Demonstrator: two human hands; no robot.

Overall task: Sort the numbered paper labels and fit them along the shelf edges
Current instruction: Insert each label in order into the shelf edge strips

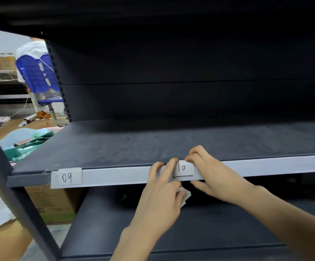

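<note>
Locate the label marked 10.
Head view, right of centre: label 10 is on the grey edge strip, pinched by the right hand; the left hand, gripping spare slips, touches its left side. Label 09 lies further left.

A blue chair (38, 72) stands at far left on the wooden floor (7, 129); a crumpled green bag (28, 147) lies nearer, a cardboard box (53, 202) lower down.

The left hand (160, 196) rests straight fingers on the near edge of the label marked 10 (184, 169), with spare paper slips (185, 196) pinched under its thumb. The right hand (213, 176) pinches that label against the grey edge strip (115, 176). The label marked 09 (67, 178) sits well left of the left hand.
</note>
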